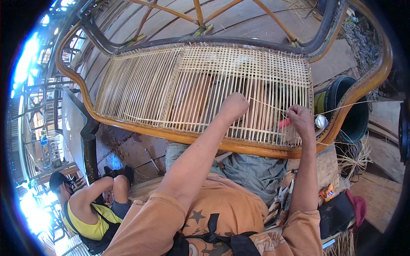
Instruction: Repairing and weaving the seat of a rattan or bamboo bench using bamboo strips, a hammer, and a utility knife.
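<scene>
A rattan bench seat (200,77) lies across my lap, its cane strands running front to back, with a tight cross-weave along the far right part. Closed in a fist, my left hand (235,106) rests over the strands right of the seat's middle. From it a thin cane strand (265,103) slants across the seat to my right hand (299,118), which is also closed, near the seat's right side. A red handle-like piece (284,123) shows beside the right hand's fingers; whether they grip it I cannot tell. The fingertips of both hands are partly hidden.
The bench's curved brown frame (239,147) runs along my side. A dark green bucket (356,111) stands at the right, near loose cane fibres (354,158). Hand tools (284,196) and an orange packet (327,193) lie beside me. Another person in yellow (96,217) sits at lower left.
</scene>
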Demonstrator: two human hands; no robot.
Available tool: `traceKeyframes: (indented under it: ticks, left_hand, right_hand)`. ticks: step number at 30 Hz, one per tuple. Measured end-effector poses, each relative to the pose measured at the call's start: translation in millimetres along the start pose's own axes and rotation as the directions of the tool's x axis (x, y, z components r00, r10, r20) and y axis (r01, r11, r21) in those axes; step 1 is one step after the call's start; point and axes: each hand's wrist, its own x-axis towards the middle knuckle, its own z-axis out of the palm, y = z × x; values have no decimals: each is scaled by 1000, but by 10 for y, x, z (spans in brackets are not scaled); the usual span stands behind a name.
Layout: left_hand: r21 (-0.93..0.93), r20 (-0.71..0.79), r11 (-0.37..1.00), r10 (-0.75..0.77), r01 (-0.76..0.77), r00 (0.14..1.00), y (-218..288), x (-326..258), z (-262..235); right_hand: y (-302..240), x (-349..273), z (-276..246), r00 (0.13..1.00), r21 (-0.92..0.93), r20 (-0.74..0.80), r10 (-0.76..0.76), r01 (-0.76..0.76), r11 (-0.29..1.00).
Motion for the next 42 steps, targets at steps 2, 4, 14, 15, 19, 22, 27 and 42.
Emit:
traceKeyframes:
  ticks: [2,4,14,15,19,22,27,42]
  left_hand:
    - [-5,4,999,32,-32,999,-42,57,28]
    - [-27,16,999,28,-27,999,-68,87,33]
    - [410,-123,903,192,-126,974,138,-228,37]
    - [400,-129,908,188,-123,974,103,-212,24]
    - [151,-84,986,76,-63,994,-76,-23,-22]
    - [69,-49,991,121,-117,991,-176,88,-10]
    - [74,-25,988,141,-139,990,-161,95,-63]
    - [261,-150,964,84,-42,985,-7,-167,-114]
  right_hand:
    - [50,11,1,1000,15,-19,-14,15,1000]
    - [32,18,-15,1000,20,7,-7,7,1000]
    - [-151,9,-18,997,-141,-40,69,-74,987]
    - [-146,24,17,997,-109,-39,70,-74,991]
    - [-75,-13,53,998,77,-48,27,-24,997]
    - [-20,-12,72,998,136,-57,-27,35,990]
    - [-144,-23,108,997,44,-71,18,-15,999]
    - [-85,-11,100,993,63,-109,53,-46,997]
